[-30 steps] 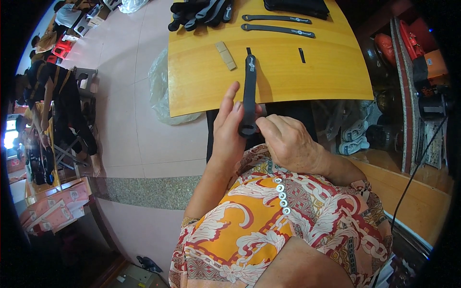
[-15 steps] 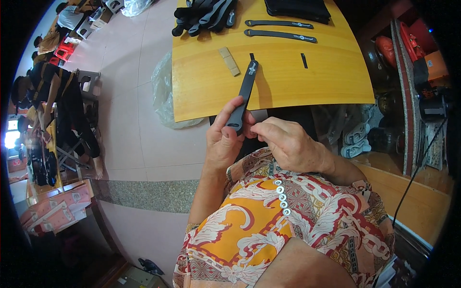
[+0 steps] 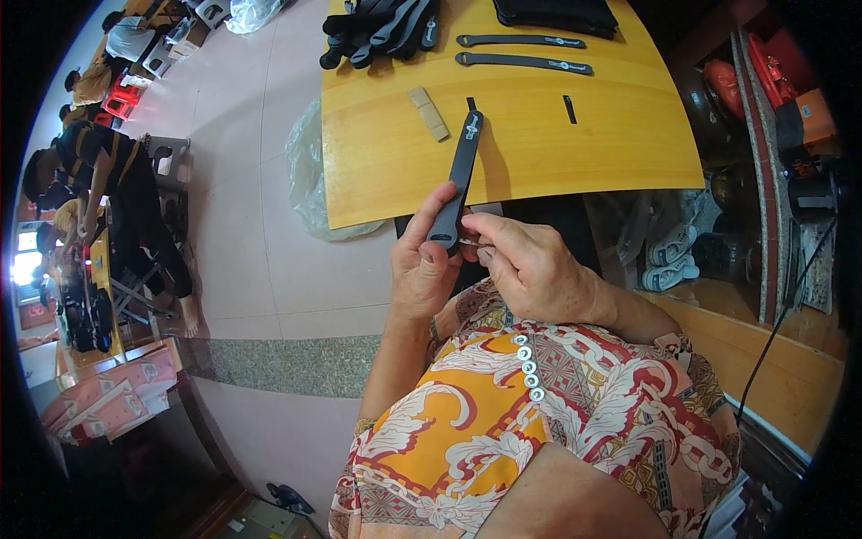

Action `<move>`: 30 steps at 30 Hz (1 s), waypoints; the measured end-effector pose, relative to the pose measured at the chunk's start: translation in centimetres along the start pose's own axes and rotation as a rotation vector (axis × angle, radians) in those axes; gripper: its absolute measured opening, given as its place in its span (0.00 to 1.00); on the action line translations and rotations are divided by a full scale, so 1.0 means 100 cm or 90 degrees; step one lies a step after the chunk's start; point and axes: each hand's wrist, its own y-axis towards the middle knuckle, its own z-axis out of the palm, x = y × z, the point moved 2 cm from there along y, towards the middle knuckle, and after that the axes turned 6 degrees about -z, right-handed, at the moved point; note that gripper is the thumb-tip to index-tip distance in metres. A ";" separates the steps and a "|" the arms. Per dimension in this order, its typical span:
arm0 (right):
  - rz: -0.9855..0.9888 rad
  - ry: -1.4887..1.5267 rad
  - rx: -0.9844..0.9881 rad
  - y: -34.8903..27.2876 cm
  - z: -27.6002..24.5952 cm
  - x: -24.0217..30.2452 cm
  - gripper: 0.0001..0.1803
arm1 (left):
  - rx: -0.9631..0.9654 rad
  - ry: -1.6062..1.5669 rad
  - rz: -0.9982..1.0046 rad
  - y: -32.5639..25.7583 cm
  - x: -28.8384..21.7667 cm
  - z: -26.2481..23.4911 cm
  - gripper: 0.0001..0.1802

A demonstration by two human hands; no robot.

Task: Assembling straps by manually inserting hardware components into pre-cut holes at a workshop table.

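My left hand [image 3: 420, 269] is closed around the lower part of a dark grey strap [image 3: 463, 166]. The strap has a rounded end with a slot near my thumb, and it slants up over the table edge. Close beside that slotted end, my right hand [image 3: 534, 265] pinches a small thin object [image 3: 474, 242], too small to name. Beyond the strap's far tip lies a short black strip [image 3: 470, 103]. To its right is another black strip [image 3: 569, 110]; to its left, a tan folded piece [image 3: 428, 114]. Two similar straps [image 3: 525, 63] lie farther back.
The yellow table [image 3: 620, 153] carries a heap of black and grey straps [image 3: 382, 36] at far left and black folded material [image 3: 557, 16] at the back. A clear plastic bag [image 3: 310, 180] hangs by its left edge. White shoes [image 3: 672, 260] sit at right. Another person [image 3: 126, 189] works at left.
My right hand has shifted slightly left toward the strap's near end, and the thin object in its fingers now shows. My left hand and the strap have hardly moved.
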 end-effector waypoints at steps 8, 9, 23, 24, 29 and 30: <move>0.001 0.002 0.000 0.003 -0.001 0.002 0.18 | 0.022 0.012 0.004 -0.001 0.001 -0.004 0.47; 0.003 0.002 0.002 0.003 -0.001 0.002 0.18 | 0.019 0.015 0.007 -0.001 0.001 -0.004 0.47; 0.138 0.127 0.060 0.006 -0.014 -0.001 0.12 | 0.061 0.454 0.094 -0.004 0.000 0.002 0.41; 0.273 0.251 0.075 0.005 -0.015 -0.005 0.12 | 0.063 0.453 0.092 -0.002 -0.001 0.003 0.41; 0.439 0.539 0.080 0.014 -0.019 -0.012 0.07 | 0.106 0.620 0.146 0.000 -0.010 0.011 0.35; 0.441 0.538 0.079 0.014 -0.022 -0.017 0.07 | 0.120 0.664 0.168 0.001 -0.013 0.013 0.34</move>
